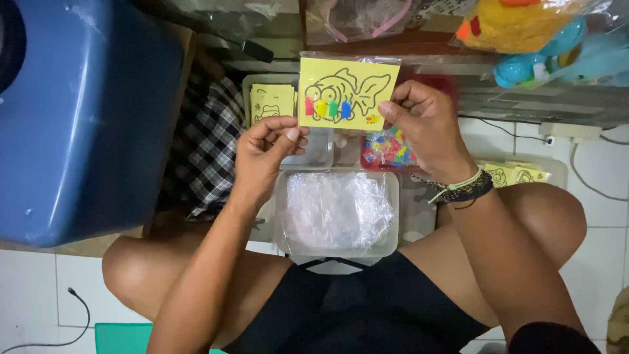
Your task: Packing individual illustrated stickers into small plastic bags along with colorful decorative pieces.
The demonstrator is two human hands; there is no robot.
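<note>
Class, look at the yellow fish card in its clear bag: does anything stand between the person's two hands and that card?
Nothing visible does. The left hand pinches the lower left corner of the fish card and the right hand pinches its right edge, both touching its clear bag directly above the tub of clear bags.

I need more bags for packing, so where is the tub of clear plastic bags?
In the head view, the tub of clear bags sits centre frame on the person's lap, just below the yellow fish card.
</note>
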